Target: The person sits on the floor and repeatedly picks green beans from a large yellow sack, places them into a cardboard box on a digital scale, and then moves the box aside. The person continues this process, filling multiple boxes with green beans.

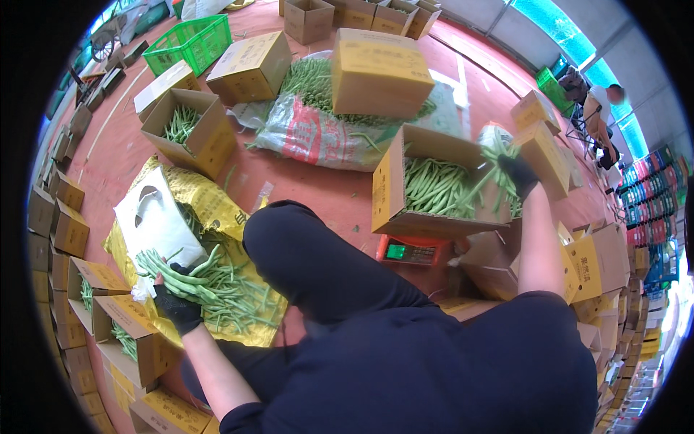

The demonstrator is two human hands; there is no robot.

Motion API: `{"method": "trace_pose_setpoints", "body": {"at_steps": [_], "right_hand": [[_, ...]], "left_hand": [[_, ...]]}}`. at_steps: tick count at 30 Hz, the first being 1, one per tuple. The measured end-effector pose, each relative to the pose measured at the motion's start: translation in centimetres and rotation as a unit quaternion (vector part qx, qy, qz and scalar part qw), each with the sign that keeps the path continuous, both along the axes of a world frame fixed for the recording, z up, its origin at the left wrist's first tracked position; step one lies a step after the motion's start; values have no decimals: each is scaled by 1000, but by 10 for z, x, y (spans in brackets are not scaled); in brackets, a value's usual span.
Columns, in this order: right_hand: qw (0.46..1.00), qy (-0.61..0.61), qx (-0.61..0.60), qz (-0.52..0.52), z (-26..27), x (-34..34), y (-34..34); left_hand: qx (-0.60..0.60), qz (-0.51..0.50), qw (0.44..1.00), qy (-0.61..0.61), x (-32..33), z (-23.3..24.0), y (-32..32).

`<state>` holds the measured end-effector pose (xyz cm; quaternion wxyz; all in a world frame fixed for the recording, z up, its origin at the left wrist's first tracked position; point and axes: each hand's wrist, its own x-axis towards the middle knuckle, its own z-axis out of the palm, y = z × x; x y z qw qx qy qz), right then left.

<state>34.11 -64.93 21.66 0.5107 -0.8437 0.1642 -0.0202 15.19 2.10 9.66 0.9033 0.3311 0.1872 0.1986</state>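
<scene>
My left hand (179,306), in a black fingerless glove, grips a bunch of green beans (181,279) above a loose bean pile (238,298). That pile lies on a yellow woven sack (222,195), beside a white plastic bag (154,222). Out to the right, my gloved right hand (519,174) holds another bunch of beans (501,149) at the right side of an open cardboard box (387,190). Many beans (436,184) fill the inside of this box. It rests on an orange digital scale (415,251) with a lit green display.
A white woven sack (320,138) heaped with beans lies ahead, a closed carton (382,73) on top. A bean-filled box (198,138) and green crate (190,43) stand ahead left. Cartons (596,263) crowd my right. A seated person (599,116) is at far right.
</scene>
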Motion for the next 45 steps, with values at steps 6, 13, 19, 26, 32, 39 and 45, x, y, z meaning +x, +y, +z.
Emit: {"method": "trace_pose_setpoints", "body": {"at_steps": [6,13,19,26,32,39,45], "right_hand": [[991,-21,-132,29,39,-12,36],[988,-89,-54,110,42,-4,56],[922,-117,254,267,59,14,160],[792,-29,332,512,44,11,384],[815,-24,-100,570,30,-43,516],[938,-115,-137,298,-10,44,311],[829,193,-493,178,-80,61,54]], "left_hand": [[-4,1,1000,-11,3,1,-5],[22,2,1000,-9,-1,4,-5],[-12,-5,1000,-24,1,-2,-1],[17,16,1000,-20,-14,7,-1],[-21,51,997,46,-25,5,11],[18,40,998,46,-42,1,34],[14,66,997,39,-25,6,16]]}}
